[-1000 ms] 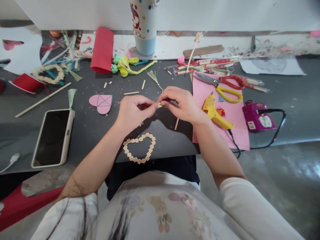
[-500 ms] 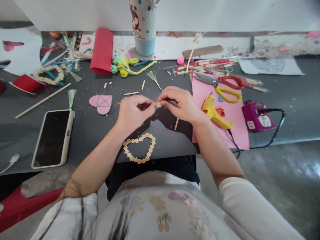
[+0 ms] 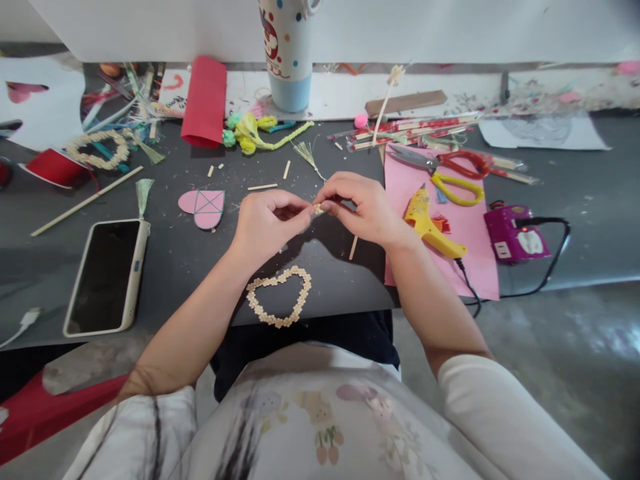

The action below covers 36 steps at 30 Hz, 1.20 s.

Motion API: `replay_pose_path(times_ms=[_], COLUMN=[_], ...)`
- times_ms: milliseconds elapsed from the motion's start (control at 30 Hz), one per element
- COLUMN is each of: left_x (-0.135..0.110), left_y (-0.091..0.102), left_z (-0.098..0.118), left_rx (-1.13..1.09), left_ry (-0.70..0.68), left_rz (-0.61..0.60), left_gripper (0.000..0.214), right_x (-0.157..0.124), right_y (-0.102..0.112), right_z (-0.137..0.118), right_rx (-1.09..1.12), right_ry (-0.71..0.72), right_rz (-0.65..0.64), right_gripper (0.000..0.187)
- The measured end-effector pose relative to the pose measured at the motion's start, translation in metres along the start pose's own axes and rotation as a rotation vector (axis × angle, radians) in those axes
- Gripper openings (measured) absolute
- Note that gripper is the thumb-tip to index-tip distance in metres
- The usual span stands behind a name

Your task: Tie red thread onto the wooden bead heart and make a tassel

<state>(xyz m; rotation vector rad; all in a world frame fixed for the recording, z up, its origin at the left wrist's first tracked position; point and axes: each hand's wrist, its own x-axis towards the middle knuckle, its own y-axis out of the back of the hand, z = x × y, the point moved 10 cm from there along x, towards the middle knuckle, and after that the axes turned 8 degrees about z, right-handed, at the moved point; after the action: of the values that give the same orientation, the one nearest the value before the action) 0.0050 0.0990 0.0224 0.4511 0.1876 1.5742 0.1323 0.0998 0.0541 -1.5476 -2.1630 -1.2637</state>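
Between the fingertips of my left hand (image 3: 274, 221) and my right hand (image 3: 357, 205) is a small cream flower-shaped piece (image 3: 317, 209). Both hands pinch it just above the dark table, and the fingers partly cover it. Below them, close to the front edge, lies a heart-shaped ring of small cream flowers (image 3: 279, 324). A pink heart cutout (image 3: 207, 209) with dark lines drawn on it rests left of my left hand. Under my right wrist a short thin stick (image 3: 353, 248) lies on the table.
On a pink sheet (image 3: 400, 267) at the right lie a yellow glue gun (image 3: 431, 230) and scissors (image 3: 457, 190). A purple power box (image 3: 515, 232) stands beside it. A phone (image 3: 106, 277) lies at the left. Farther back are a tumbler (image 3: 290, 80), a red paper roll (image 3: 205, 100) and yellow yarn (image 3: 250, 133).
Almost nothing differs. Both hands keep their pinch on the small flower piece, which has shifted very slightly to the right.
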Motion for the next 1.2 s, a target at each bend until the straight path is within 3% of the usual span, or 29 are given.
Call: replay_pose_path(times_ms=[733,1200], left_x=[-0.001,-0.002], left_y=[-0.004,0.001], left_z=[-0.005,0.005], left_rx=[0.010,0.112], left_ry=[0.008,-0.038], left_rz=[-0.046,0.027], left_gripper=[0.021,0.013], right_x=[0.000,-0.001], right_y=[0.000,-0.002], right_z=[0.000,0.000], right_rx=[0.002,-0.016], right_ry=[-0.009,-0.007], right_rz=[-0.002,0.002], right_gripper=[0.016,0.012])
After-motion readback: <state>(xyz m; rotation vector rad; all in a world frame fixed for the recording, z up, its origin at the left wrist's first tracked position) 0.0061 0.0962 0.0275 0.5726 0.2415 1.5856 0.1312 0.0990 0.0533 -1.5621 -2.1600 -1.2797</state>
